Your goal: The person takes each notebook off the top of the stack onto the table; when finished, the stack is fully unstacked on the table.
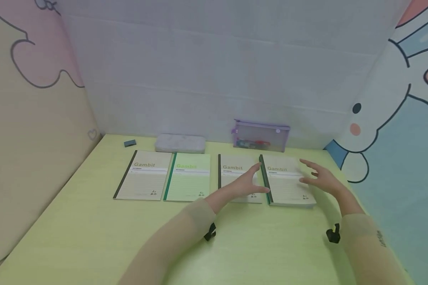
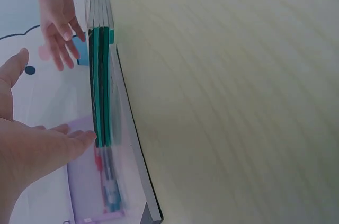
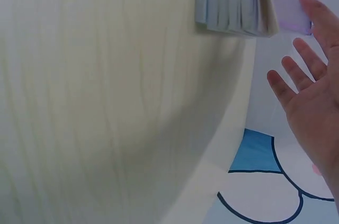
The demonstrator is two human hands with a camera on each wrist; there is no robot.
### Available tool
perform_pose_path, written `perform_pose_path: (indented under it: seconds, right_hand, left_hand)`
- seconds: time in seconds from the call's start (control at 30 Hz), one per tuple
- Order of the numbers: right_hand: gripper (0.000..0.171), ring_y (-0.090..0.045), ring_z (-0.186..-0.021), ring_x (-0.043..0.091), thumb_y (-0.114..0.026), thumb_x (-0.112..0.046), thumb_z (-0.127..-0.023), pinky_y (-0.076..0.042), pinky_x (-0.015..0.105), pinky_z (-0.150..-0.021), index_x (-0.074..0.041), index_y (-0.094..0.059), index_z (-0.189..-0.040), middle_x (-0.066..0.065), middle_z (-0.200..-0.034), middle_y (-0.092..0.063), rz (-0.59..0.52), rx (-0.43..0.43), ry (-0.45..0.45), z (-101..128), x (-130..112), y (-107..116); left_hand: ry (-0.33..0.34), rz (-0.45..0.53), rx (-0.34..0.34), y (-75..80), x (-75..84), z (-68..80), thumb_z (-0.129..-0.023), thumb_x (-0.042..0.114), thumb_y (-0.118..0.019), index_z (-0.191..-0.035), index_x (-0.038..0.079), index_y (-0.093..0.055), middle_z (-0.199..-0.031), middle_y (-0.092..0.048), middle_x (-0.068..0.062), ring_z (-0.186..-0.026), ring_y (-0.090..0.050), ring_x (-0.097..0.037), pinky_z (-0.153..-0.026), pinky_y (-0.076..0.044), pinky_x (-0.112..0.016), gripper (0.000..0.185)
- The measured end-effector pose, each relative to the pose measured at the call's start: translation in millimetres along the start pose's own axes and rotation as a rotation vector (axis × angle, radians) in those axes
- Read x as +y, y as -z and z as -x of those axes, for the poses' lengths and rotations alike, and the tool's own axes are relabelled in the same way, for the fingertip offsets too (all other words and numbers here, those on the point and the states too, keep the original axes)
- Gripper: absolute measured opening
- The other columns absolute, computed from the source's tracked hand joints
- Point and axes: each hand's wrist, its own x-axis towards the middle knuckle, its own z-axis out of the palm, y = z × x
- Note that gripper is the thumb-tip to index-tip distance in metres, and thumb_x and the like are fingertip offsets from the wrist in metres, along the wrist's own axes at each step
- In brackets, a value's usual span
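Here, a stack (image 1: 289,182) of notebooks with green spines is lying flat on the table (image 1: 92,237), at the right end of a row, directly between the two hands. The left hand (image 1: 247,185) is resting with straight fingers against the stack's spine edge; in the left wrist view its fingertips (image 2: 87,138) are touching the green spines, and nothing is being gripped. The right hand (image 1: 321,178) is hovering just past the stack's far, open-page edge, fingers (image 3: 296,73) spread wide and straight, holding nothing and apart from the paper.

Judging by the several thin books showing in the wrist views, the stack is probably fairly light yet floppy, and the smooth covers are likely sliding over one another easily; the spine side is looking the stiffer place to hold, with the other palm steadying the loose page edge so that the books are not fanning out.

Under the left palm a single notebook (image 1: 235,174) is lying, just beside the stack. Farther out from the left fingers a green notebook (image 1: 188,177) and a beige notebook (image 1: 142,175) are lying side by side. Beyond the fingertips of both hands, against the wall, a purple pouch (image 1: 260,136) is standing, with a grey case (image 1: 180,143) and a small eraser (image 1: 130,143) farther left.
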Motion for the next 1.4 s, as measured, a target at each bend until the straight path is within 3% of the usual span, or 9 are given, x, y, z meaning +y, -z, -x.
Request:
perform_pose_path:
  seconds: [0.13,0.4,0.73,1.03,1.13,1.27,1.4]
  right_hand:
    - [0.087,-0.023,-0.13,0.058,-0.066,-0.042,-0.087,-0.026,0.067,-0.102,-0.016,-0.014,-0.153,0.025,-0.154,-0.011,0.01,-0.041,-0.075,0,10,-3]
    - [0.092,-0.022,-0.13,0.058,-0.07,-0.043,-0.083,-0.024,0.068,-0.102,-0.015,-0.017,-0.152,0.029,-0.152,-0.014,-0.026,-0.078,-0.113,-3,22,-11]
    - [0.086,-0.028,-0.128,0.057,-0.069,-0.048,-0.082,-0.028,0.066,-0.102,-0.01,-0.03,-0.148,0.033,-0.148,-0.023,0.025,-0.083,-0.136,-6,25,-16]
    - [0.083,-0.027,-0.129,0.057,-0.07,-0.043,-0.083,-0.027,0.065,-0.102,-0.008,-0.032,-0.147,0.032,-0.148,-0.023,0.012,-0.075,-0.122,-1,17,-16]
    - [0.082,-0.027,-0.13,0.056,-0.07,-0.04,-0.083,-0.028,0.064,-0.103,-0.007,-0.032,-0.147,0.029,-0.149,-0.023,-0.007,-0.074,-0.11,0,17,-16]
    - [0.081,-0.029,-0.129,0.055,-0.07,-0.038,-0.084,-0.031,0.064,-0.102,-0.006,-0.032,-0.147,0.029,-0.149,-0.024,-0.009,-0.07,-0.088,1,19,-16]
    - [0.08,-0.029,-0.129,0.056,-0.07,-0.037,-0.084,-0.031,0.063,-0.102,-0.005,-0.031,-0.147,0.029,-0.15,-0.022,0.008,-0.065,-0.061,1,20,-17]
  left_hand:
    - [0.03,-0.005,-0.019,-7.8,-3.5,-13.2,-0.08,0.042,-0.074,-0.153,0.027,-0.003,-0.157,-0.019,-0.002,-0.14,-0.028,-0.027,-0.111,-0.029,-0.046,0.103]
    - [0.042,-0.012,-0.047,-13.0,-6.3,-27.5,-0.081,0.036,-0.074,-0.153,0.019,-0.003,-0.156,-0.022,-0.007,-0.14,-0.028,-0.026,-0.113,-0.027,-0.042,0.102]
    - [0.058,0.016,-0.062,-13.2,-5.5,-31.3,-0.081,0.033,-0.074,-0.153,0.018,-0.006,-0.155,-0.023,-0.006,-0.142,-0.025,-0.025,-0.114,-0.024,-0.043,0.1]
    - [0.005,0.013,-0.052,-14.1,-5.7,-31.6,-0.08,0.03,-0.076,-0.153,0.021,-0.009,-0.156,-0.022,-0.005,-0.142,-0.025,-0.024,-0.114,-0.026,-0.042,0.099]
    - [-0.016,0.049,-0.04,-14.9,-3.7,-31.4,-0.08,0.028,-0.076,-0.153,0.022,-0.012,-0.155,-0.023,-0.003,-0.138,-0.032,-0.023,-0.108,-0.035,-0.04,0.097]
    - [-0.029,0.129,-0.01,-17.6,0.0,-31.1,-0.079,0.018,-0.077,-0.152,0.022,-0.016,-0.154,-0.025,-0.003,-0.126,-0.048,-0.02,-0.09,-0.05,-0.03,0.095]
    - [-0.009,0.18,0.05,-20.4,2.8,-31.2,-0.077,0.009,-0.078,-0.151,0.02,-0.022,-0.153,-0.029,-0.003,-0.109,-0.058,-0.014,-0.076,-0.053,-0.023,0.094]
